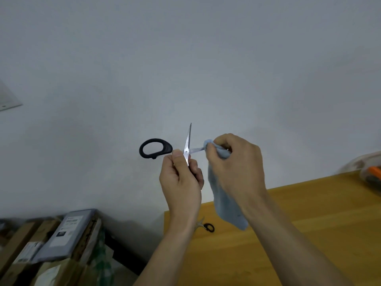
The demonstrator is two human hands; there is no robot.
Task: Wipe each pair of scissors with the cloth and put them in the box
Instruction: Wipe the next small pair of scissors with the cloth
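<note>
Scissors, black-handled, are held up in front of the wall, blades spread wide. We see the left hand gripping the lower handle, one blade pointing up. The right hand pinches the blue cloth around the other blade; the cloth hangs down. A second pair lies on the wooden table. At the right edge, possibly the box, blurred.

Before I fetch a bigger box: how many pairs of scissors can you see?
2. One pair of scissors is held open in the left hand; a second pair lies on the wooden table, partly hidden behind that wrist. More may be out of view.
</note>
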